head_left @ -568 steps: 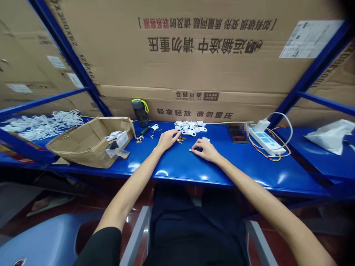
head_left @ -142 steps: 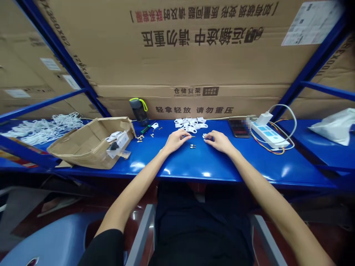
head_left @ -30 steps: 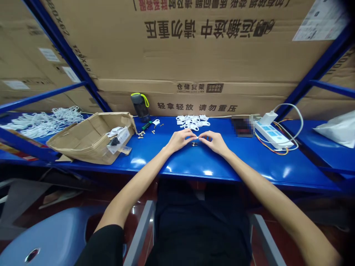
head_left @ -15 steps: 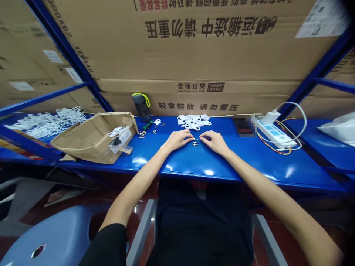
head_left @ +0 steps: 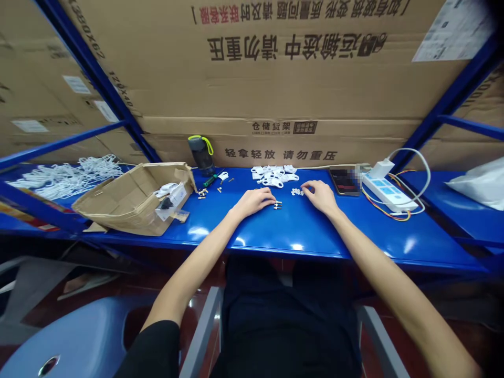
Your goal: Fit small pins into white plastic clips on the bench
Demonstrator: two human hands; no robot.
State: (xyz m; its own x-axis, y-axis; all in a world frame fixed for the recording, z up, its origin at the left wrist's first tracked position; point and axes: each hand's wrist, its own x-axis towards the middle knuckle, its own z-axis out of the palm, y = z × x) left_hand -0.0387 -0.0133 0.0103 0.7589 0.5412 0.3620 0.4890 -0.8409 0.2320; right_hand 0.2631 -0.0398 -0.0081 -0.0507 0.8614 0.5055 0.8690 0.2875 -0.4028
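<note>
Fingers bent together, my left hand (head_left: 255, 202) rests on the blue tabletop with its fingertips closed at the end of a small row of brass-coloured pins (head_left: 278, 207) with white bits on them. Part of the pin at the fingertips is hidden. My right hand (head_left: 321, 196) is farther right, thumb and forefinger slightly apart at the edge of several tiny white pieces (head_left: 297, 192). Nothing shows between those fingers. Behind both hands lies a pile of flat white plastic parts with ring-shaped holes (head_left: 274, 177).
At left stand an open cardboard box (head_left: 114, 202) and a dark bottle (head_left: 201, 157). A green-handled screwdriver (head_left: 210, 180) and loose brass pieces (head_left: 202, 193) lie nearby. A phone (head_left: 344, 181) and a power strip (head_left: 388, 193) with cables are at right. White cords (head_left: 71, 176) lie far left.
My right hand has moved right, away from the pins, to the tiny white pieces, which it uncovers. My left hand has stayed beside the pins.
</note>
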